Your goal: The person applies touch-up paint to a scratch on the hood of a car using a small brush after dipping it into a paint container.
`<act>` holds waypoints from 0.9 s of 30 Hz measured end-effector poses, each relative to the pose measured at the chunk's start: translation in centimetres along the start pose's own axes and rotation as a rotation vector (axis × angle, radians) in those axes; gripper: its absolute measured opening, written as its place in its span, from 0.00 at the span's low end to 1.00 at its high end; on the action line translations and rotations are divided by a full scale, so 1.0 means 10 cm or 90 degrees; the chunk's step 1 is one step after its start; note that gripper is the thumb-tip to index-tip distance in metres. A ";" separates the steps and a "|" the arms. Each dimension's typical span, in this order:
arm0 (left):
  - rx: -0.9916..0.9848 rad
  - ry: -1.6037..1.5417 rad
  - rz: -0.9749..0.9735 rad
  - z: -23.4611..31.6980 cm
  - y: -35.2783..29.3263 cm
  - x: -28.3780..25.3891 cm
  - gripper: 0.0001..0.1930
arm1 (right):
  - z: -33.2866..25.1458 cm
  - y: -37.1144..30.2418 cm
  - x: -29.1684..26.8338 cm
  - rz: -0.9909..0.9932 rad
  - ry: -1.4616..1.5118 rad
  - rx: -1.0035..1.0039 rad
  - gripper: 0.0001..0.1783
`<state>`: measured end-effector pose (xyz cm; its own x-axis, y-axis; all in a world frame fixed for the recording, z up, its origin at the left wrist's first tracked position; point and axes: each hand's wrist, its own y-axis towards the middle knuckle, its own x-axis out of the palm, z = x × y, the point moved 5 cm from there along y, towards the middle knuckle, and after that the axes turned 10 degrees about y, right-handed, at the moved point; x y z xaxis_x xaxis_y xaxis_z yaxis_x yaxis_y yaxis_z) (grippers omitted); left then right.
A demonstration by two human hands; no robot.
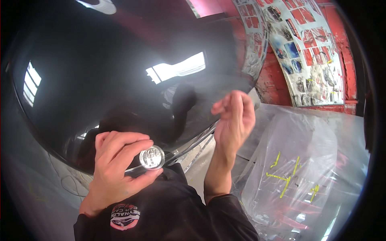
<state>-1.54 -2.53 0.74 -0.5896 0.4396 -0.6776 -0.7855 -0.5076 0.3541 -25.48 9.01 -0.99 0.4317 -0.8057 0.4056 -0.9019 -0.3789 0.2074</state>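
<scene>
My left hand (116, 162) is closed around a small round container with a shiny silver top (151, 157). It holds this at the near edge of a large, glossy black car body panel (100, 80). The thumb lies below the silver top and the fingers curl over it from above. My right hand (235, 118) is raised over the panel's near right edge, apart from the left. Its fingers are bent and drawn together; whether something small is pinched in them is hidden. Dark reflections, among them an arm-like shape, and bright window reflections show in the black surface.
Clear plastic sheeting (257, 176) with yellow marks covers something at the right. Behind it stands a red wall (273, 76) with a picture poster (305, 52). A thin cable (72, 184) hangs or lies at the lower left. The panel's curved edge runs close to my body.
</scene>
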 end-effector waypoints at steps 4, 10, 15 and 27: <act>0.006 0.011 -0.012 0.06 -0.06 0.01 0.24 | 0.34 0.41 -0.27 0.050 0.007 0.016 0.09; -0.006 0.015 -0.019 0.10 -0.14 0.02 0.24 | 0.49 0.42 -0.29 0.048 -0.035 0.031 0.09; -0.007 0.015 -0.012 0.13 -0.18 0.04 0.24 | 0.47 0.38 -0.31 0.063 -0.050 0.034 0.08; -0.012 0.010 -0.006 0.21 -0.28 0.09 0.24 | 0.41 0.35 -0.37 0.061 -0.072 0.034 0.09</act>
<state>-0.31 0.88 0.49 -0.5796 0.4326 -0.6906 -0.7870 -0.5172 0.3365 -30.26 8.80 -5.38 0.3427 -0.8843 0.3171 -0.9394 -0.3199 0.1232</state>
